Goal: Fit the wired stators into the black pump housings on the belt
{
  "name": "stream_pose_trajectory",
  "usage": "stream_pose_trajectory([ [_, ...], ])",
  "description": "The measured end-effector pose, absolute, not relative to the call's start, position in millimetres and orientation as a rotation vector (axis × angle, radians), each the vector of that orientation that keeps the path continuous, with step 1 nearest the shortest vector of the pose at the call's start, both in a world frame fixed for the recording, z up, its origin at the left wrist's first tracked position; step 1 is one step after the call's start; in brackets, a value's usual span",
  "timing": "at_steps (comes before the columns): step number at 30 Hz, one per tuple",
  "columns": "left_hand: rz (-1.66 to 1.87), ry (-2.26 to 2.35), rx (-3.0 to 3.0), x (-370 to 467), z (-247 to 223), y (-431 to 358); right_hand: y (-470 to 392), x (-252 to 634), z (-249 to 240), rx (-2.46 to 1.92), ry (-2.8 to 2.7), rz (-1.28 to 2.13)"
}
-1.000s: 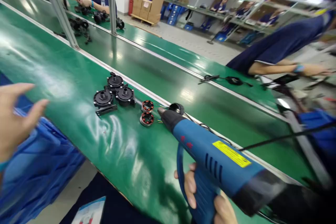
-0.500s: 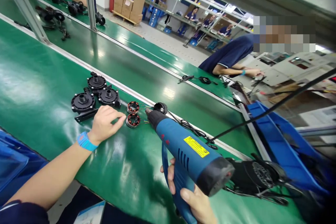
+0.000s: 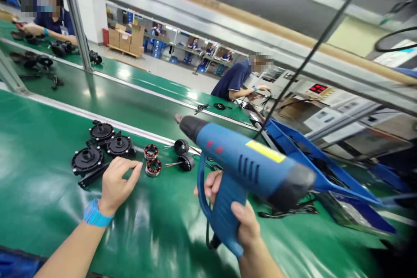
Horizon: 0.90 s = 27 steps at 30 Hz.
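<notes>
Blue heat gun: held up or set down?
Held up: right hand grips the heat gun by its handle, above the green bench. Whether it's on, cannot tell.

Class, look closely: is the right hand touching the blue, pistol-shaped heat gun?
Touching. The head view shows the right hand gripping the blue, pistol-shaped heat gun, its thumb lying against the back of the handle.

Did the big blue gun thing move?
Yes, the blue gun went up in the picture: its tip was below the silver rail, now it's above.
</notes>
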State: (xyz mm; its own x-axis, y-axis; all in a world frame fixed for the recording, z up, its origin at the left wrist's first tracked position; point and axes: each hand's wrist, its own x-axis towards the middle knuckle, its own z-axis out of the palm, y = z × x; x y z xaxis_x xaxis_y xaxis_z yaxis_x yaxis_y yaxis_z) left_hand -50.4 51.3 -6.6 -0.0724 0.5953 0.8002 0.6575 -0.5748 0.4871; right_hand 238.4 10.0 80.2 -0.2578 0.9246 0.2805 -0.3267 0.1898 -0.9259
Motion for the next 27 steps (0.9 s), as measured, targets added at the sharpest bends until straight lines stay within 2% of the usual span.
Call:
stream_pose_trajectory([
  [3,-1.765,-1.372,-2.165,-46.8,-8.3,48.8,34.8,209.0,141.1,-0.432,-1.231,1.244],
  [7,-1.728,-1.344,-2.193,-46.9,-14.6,50.2,100.9,172.6,252.8,-0.219,-1.244,1.189],
  [11,-1.582,-1.389,-2.101,-58.8,-20.5,61.6,200.4,160.0,368.2,-0.406,-1.153,1.378],
  [14,-1.358,-1.628,-1.9,-71.2,-22.1,71.9,260.0,168.5,401.8,-0.537,-1.359,1.305],
  [17,-1.104,-1.891,-1.746,-80.5,-24.2,78.5,267.3,183.0,354.9,-0.595,-1.268,1.034],
  [19,-0.923,-1.974,-1.8,-84.3,-25.8,80.3,238.9,194.0,289.1,-0.571,-1.429,0.753],
  [21,-0.799,-2.013,-1.881,-86.5,-25.3,80.5,197.0,207.2,213.7,-0.629,-1.754,0.622],
  [24,-0.802,-2.008,-1.883,-84.7,-19.7,79.8,144.8,230.4,111.9,-0.843,-2.341,0.59],
  [27,-0.947,-1.822,-2.025,-69.1,-16.4,79.9,127.8,248.4,43.5,-1.09,-2.595,0.346],
])
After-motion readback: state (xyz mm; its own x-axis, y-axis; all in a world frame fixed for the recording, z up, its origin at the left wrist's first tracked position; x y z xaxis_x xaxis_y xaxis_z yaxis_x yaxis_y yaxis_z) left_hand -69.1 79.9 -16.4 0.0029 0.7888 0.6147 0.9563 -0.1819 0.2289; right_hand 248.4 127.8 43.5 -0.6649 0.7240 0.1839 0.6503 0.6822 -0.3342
